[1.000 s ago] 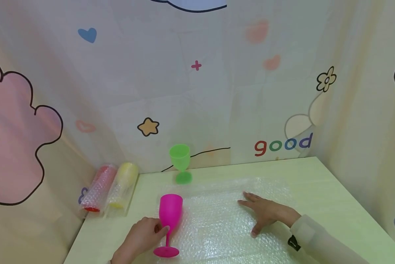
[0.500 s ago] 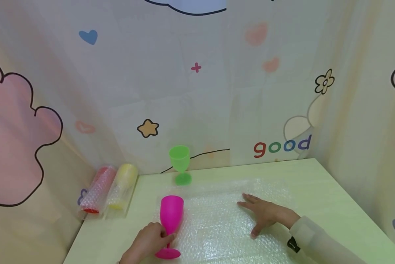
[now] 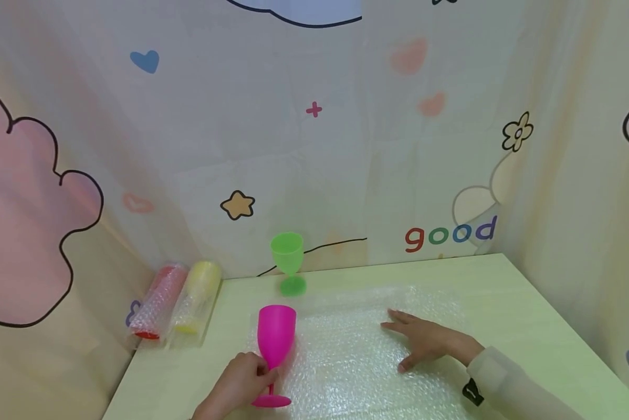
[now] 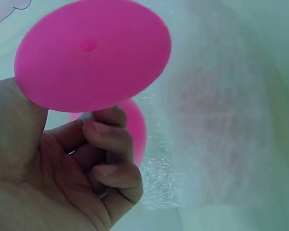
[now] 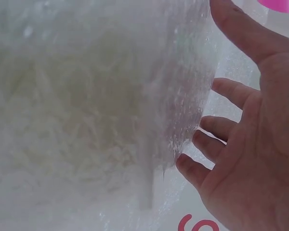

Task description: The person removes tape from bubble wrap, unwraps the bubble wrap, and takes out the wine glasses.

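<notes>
In the head view my left hand grips a bright pink plastic goblet by its stem, bowl up and slightly tilted, over the left part of a bubble wrap sheet. Whether its foot touches the sheet I cannot tell. The left wrist view shows the underside of the goblet's foot above curled fingers. My right hand lies with spread fingers on the wrap's right side. In the right wrist view the right hand's fingertips meet the edge of the bubble wrap.
A green goblet stands at the table's back edge. At the far left lie two bubble-wrapped bundles, one red and one yellow. The pale table ends at a printed curtain behind.
My left hand has moved slightly right with the pink goblet, its grip now lower along the stem. The right hand stays almost where it was on the bubble wrap.
</notes>
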`<state>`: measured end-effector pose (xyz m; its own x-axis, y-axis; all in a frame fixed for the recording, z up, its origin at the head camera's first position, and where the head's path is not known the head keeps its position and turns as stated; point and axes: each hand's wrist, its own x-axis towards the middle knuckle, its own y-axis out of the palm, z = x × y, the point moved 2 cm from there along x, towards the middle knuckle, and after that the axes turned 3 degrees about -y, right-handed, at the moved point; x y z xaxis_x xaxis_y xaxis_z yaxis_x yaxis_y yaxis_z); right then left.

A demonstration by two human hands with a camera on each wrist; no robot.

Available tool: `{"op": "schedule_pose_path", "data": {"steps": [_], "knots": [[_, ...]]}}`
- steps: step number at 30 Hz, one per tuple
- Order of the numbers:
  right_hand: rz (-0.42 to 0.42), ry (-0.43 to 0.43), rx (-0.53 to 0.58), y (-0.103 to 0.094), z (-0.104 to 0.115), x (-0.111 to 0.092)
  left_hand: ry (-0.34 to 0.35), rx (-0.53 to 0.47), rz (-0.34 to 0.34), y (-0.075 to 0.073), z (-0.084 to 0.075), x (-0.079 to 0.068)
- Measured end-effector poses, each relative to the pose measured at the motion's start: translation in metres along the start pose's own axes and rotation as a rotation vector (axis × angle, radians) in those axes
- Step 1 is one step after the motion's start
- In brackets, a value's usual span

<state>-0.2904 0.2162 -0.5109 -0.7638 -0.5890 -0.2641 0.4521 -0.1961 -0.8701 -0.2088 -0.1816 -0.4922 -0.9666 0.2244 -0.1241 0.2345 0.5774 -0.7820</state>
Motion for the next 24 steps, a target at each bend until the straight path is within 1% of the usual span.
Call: {"op": "schedule_pose_path", "data": {"steps": [5,8,11,14,18,24], "knots": [[-0.003,0.029,-0.001,0.001,-0.001,0.0,0.059,-0.018,-0.059,-0.008,-0.002,0.002],[-0.005,0.05,-0.005,0.001,0.0,-0.001,0.08,-0.043,-0.077,-0.013,0.0,0.004],[-0.007,0.069,-0.016,0.001,0.0,-0.003,0.077,-0.075,-0.095,-0.018,0.001,0.006],[-0.01,0.076,-0.025,0.001,0.001,-0.006,0.071,-0.109,-0.137,-0.022,0.002,0.008],[-0.014,0.065,-0.026,-0.001,0.001,-0.009,0.059,-0.15,-0.206,-0.028,0.002,0.011],[-0.011,0.04,-0.021,-0.003,0.001,-0.015,0.014,-0.192,-0.27,-0.035,0.004,0.016]]}}
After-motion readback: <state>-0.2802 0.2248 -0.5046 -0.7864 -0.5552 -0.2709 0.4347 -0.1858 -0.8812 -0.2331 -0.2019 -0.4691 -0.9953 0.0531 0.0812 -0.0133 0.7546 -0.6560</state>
